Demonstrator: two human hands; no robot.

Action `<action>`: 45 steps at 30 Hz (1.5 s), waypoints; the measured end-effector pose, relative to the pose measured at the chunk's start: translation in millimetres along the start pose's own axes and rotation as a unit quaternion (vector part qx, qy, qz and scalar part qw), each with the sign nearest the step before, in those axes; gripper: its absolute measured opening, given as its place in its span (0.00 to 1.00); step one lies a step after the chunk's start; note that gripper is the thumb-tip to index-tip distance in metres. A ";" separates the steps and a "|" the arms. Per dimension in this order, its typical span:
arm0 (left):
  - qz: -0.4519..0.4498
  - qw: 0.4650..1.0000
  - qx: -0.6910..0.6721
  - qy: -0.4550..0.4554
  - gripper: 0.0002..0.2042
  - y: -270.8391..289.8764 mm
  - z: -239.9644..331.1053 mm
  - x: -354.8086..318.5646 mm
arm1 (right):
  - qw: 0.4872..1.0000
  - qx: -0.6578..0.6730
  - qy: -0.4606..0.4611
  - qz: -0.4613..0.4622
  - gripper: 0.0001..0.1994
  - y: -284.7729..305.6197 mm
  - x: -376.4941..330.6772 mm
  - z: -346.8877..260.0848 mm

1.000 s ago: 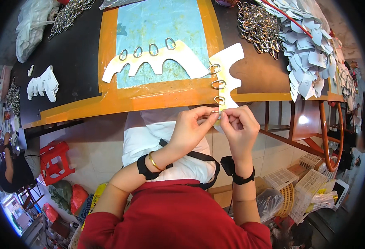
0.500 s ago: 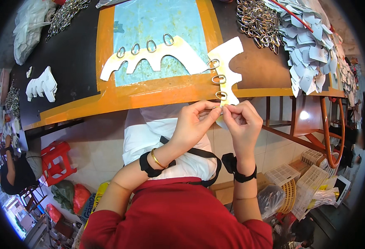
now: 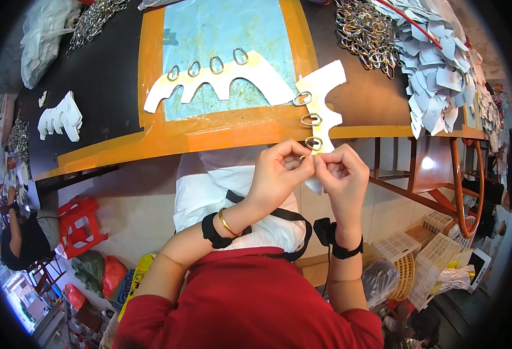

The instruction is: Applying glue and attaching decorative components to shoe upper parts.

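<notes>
A white scalloped piece (image 3: 321, 113) with yellowish patches reaches from the table over its front edge to my hands. Oval metal rings (image 3: 311, 119) sit along its left edge. At its near end my left hand (image 3: 276, 174) pinches a metal ring, partly hidden by the fingertips. My right hand (image 3: 346, 174) is closed on the piece itself, thumb and forefinger meeting the left fingertips. Left of it, another white scalloped piece (image 3: 206, 84) lies flat on a light-blue sheet (image 3: 221, 29), with several oval rings along its far edge.
Piles of metal rings (image 3: 363, 32) and grey-white cut pieces (image 3: 433, 75) occupy the table's right side. At left lie stacked white pieces (image 3: 61, 119), a plastic bag (image 3: 42, 43) and more rings (image 3: 96, 23). Below stand a red stool (image 3: 81, 227) and plastic crates (image 3: 436, 267).
The held piece has come slightly nearer and downward, its far end now lower on the table. Both hands keep their pinch at its near end. The view has shifted slightly.
</notes>
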State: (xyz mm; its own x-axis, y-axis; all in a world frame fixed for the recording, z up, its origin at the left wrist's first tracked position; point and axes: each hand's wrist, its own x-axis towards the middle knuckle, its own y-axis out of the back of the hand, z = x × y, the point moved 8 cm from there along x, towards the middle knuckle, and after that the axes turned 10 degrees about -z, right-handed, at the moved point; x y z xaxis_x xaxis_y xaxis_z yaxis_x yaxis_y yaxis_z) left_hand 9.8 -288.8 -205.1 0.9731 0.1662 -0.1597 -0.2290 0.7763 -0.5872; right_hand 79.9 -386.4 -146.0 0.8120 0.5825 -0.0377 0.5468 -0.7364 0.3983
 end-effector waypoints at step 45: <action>-0.029 0.964 -0.107 -0.243 0.03 33.7 262.2 13.3 | 0.963 0.149 0.213 -0.067 0.15 12.5 61.5 -167.3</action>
State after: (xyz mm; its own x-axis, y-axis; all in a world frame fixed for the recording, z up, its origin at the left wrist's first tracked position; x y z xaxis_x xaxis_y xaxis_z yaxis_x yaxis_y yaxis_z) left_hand 21.9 -101.0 -18.9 0.8696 0.4323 0.2384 -0.1233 0.6577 -0.7431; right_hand 102.5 -302.3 10.1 0.6066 0.7215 0.3339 0.7272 -0.6733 0.1339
